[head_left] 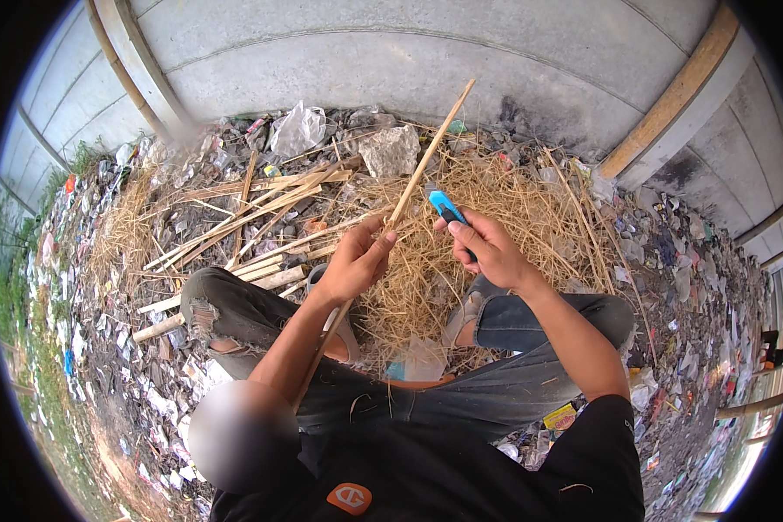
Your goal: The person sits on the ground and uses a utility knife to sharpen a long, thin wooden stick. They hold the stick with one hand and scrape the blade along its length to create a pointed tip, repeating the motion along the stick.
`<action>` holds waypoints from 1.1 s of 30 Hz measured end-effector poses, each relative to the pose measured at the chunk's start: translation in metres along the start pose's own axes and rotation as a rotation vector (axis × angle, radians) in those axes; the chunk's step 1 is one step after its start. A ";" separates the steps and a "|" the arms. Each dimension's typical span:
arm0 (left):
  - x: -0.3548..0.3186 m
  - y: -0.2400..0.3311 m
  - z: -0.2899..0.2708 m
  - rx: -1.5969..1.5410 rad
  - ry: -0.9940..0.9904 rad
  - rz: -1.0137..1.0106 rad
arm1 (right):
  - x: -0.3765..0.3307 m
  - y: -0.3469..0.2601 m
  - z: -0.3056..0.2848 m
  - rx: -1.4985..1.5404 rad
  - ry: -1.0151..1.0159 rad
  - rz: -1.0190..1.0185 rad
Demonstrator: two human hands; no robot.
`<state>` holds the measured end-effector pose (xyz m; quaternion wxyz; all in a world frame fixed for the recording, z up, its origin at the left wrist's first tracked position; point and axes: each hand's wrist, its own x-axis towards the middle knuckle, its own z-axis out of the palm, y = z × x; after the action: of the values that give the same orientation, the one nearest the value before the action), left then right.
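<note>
A long, thin bamboo strip (428,155) slants up and away from my lap, and my left hand (357,260) is closed around its middle. Its lower end runs back under my left forearm toward my thigh. My right hand (489,247) grips a blue utility knife (444,207) with a black slider, the blade end pointing up toward the strip. A small gap separates the knife from the bamboo. Curly straw-coloured shavings (418,296) lie heaped on the ground between and beyond my legs.
Several cut bamboo strips (235,222) lie piled at the left, past my bent knee. A pale rock (390,151) sits near the concrete wall (391,70). A bamboo pole (670,96) leans there on the right. Plastic litter (687,278) covers the surrounding ground.
</note>
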<state>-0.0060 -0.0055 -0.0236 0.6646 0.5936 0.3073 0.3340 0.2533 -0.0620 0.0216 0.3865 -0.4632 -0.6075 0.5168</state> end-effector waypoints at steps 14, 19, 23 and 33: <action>0.000 -0.016 0.005 -0.289 -0.145 -0.093 | -0.001 0.006 0.037 -0.726 0.093 -0.053; -0.020 0.001 0.009 -0.219 -0.194 -0.098 | 0.030 0.037 -0.023 -0.736 0.301 0.320; -0.051 -0.005 0.007 -0.101 -0.205 -0.074 | 0.013 0.028 -0.147 -0.741 0.834 0.154; -0.024 0.001 -0.004 -0.207 -0.074 -0.049 | -0.004 -0.001 0.009 -0.752 0.210 -0.161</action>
<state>-0.0232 -0.0228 -0.0228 0.7414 0.5259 0.2608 0.3253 0.2457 -0.0685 0.0209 0.2892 -0.5738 -0.7457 0.1763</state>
